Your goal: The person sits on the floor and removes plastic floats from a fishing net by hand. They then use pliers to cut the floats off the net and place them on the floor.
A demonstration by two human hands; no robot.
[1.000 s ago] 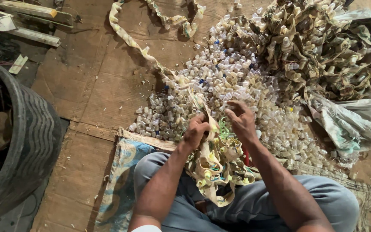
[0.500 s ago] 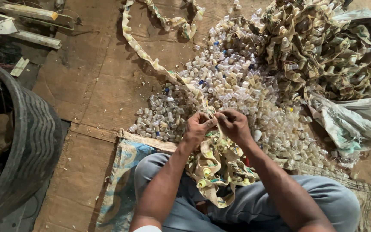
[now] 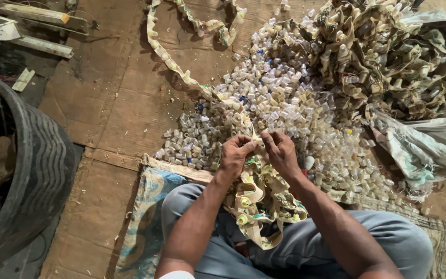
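My left hand point(image 3: 236, 155) and my right hand point(image 3: 281, 153) meet close together over my lap, both pinching a long crumpled strip of printed plastic packaging point(image 3: 256, 199) that carries small bottles. The strip runs from my lap, between my hands, and snakes away across the floor point(image 3: 171, 64) to the far left. Just beyond my fingers lies a heap of small clear plastic bottles point(image 3: 274, 98), a few with blue or yellow caps. I sit with my legs in grey trousers point(image 3: 305, 248).
A big tangle of the same packaging strips point(image 3: 388, 57) fills the far right. Pale plastic sacks point(image 3: 429, 144) lie at right. A dark rubber tyre point(image 3: 37, 170) stands at left. Metal bars point(image 3: 32, 26) lie far left. A woven mat point(image 3: 145, 206) is under me on cardboard flooring.
My right hand has moved left to meet my left hand on the strip. Both hands now pinch it at the same spot.
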